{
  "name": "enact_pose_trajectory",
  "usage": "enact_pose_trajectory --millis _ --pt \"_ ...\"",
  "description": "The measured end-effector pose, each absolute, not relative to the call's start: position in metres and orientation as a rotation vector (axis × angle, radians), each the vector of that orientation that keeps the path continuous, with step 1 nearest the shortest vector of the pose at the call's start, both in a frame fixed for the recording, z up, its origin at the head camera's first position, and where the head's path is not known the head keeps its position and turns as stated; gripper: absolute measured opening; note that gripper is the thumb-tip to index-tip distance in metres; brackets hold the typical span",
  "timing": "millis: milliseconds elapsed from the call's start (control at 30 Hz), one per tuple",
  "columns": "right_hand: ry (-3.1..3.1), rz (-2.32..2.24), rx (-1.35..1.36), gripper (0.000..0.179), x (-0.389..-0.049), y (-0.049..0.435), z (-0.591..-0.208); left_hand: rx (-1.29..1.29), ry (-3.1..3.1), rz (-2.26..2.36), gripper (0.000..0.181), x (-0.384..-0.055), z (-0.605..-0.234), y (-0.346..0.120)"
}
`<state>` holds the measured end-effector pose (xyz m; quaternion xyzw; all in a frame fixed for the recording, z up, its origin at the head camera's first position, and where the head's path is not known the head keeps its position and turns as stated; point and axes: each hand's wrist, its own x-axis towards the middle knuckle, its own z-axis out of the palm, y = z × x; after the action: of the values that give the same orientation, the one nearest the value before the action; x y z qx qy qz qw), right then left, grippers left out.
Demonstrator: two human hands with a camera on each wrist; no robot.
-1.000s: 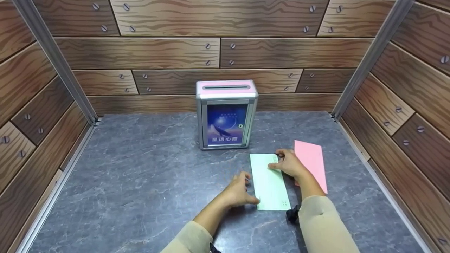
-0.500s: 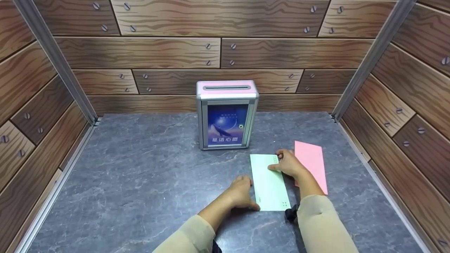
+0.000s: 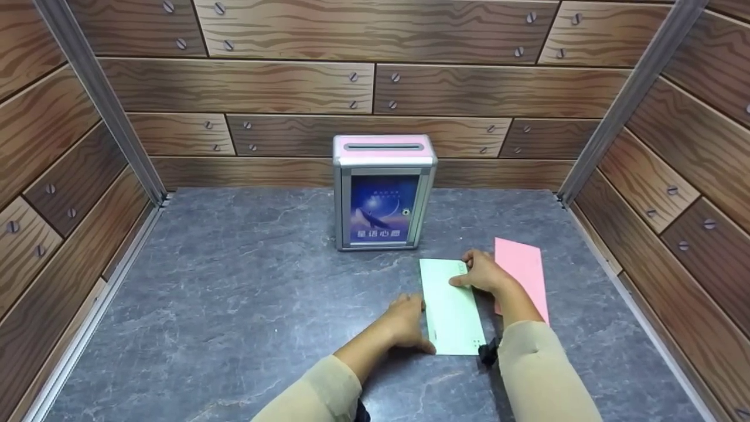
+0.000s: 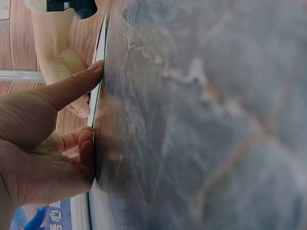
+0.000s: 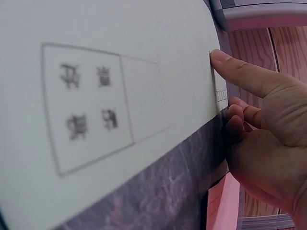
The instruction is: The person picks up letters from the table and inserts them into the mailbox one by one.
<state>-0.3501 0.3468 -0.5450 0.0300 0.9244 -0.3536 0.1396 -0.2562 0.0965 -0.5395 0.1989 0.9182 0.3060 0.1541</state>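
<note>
A pale green envelope (image 3: 452,310) lies on the grey table in the head view. My right hand (image 3: 484,273) pinches its upper right edge, thumb over the paper and the other fingers at the edge. Printed boxes and characters show on the envelope (image 5: 187,96) in the right wrist view. Along the left edge, my left hand (image 3: 405,323) has its thumb at the lower left corner and its bent fingers higher up. The left wrist view shows the left thumb (image 4: 79,86) and fingertips touching the thin edge, without closing around it.
A pink envelope (image 3: 521,269) lies just right of the green one, partly under the right forearm. Behind stands an upright metal-framed box (image 3: 385,199) with a slot (image 3: 384,147) in its pink top. Wood-patterned walls (image 3: 304,88) enclose the table (image 3: 234,281).
My left hand has slid down along the envelope's left edge, its thumb now at the lower corner and its fingers closer to the edge. My right hand keeps its hold; the head view shifts slightly.
</note>
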Motion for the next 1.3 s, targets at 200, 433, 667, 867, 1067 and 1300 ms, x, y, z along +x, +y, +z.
enact_pose_trajectory --millis 200,433,667,867,1067,1300 --pt "2.653 -0.968 0.077 0.072 -0.353 0.347 -0.540 0.572 2.619 0.884 0.085 -0.258 -0.540 0.096" --pt "2.612 -1.066 0.055 0.063 -0.352 0.351 -0.541 0.589 2.629 0.896 0.082 -0.262 -0.547 0.095" --pt "2.492 -1.358 0.032 0.051 -0.350 0.357 -0.547 0.563 2.593 0.909 0.084 -0.259 -0.541 0.095" --pt "2.478 -1.483 0.059 0.041 -0.348 0.359 -0.552 0.543 2.589 0.895 0.084 -0.257 -0.537 0.096" --pt "2.470 -1.585 0.052 0.053 -0.348 0.360 -0.556 0.548 2.590 0.852 0.085 -0.259 -0.536 0.095" --pt "2.463 -1.637 0.001 0.052 -0.345 0.365 -0.559 0.577 2.575 0.812 0.086 -0.260 -0.537 0.096"
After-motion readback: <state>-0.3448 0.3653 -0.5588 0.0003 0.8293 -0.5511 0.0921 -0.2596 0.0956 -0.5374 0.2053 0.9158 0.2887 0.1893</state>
